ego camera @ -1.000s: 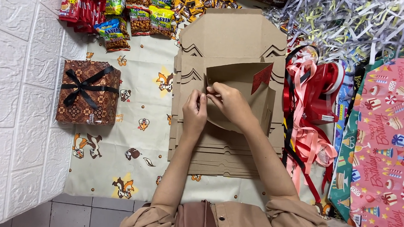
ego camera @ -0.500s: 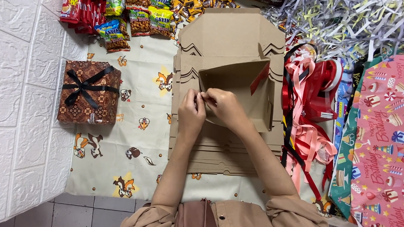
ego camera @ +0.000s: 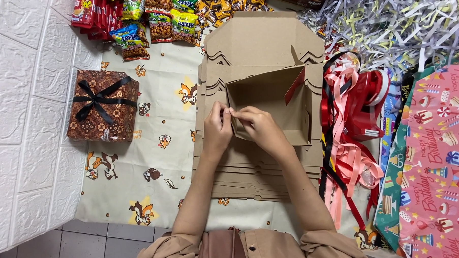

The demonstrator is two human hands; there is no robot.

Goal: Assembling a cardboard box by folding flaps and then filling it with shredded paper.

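Brown cardboard box [ego camera: 271, 102], partly folded up, at centre of view on a stack of flat brown box blanks [ego camera: 258, 165]; one wall stands at its 9 o'clock side, a red-lined flap sticks up at its 2 o'clock corner.

Left hand [ego camera: 217, 128]: closed, thumb and fingers pinching the lower end of the box's standing wall at the box's 8 o'clock corner.

Right hand [ego camera: 257, 126]: closed in a pinch on the same wall edge, fingertips touching those of the left hand; palm rests over the box's near rim.

Cloth [ego camera: 147, 156], cream with printed cartoon animals, lies under the stack and spreads toward 9 o'clock.

Gift box [ego camera: 104, 107], brown batik pattern with black ribbon bow, at 9 o'clock of the stack, well apart from the hands.

Snack packets [ego camera: 142, 14], red, green and yellow, in a row at 11 o'clock.

Shredded paper [ego camera: 396, 23], silver and pale yellow, at 1 o'clock.

Ribbons [ego camera: 349, 133], red, pink and black, heaped just beside the stack at 3 o'clock.

Wrapping paper [ego camera: 436, 167], pink with party prints, at far 3 o'clock.
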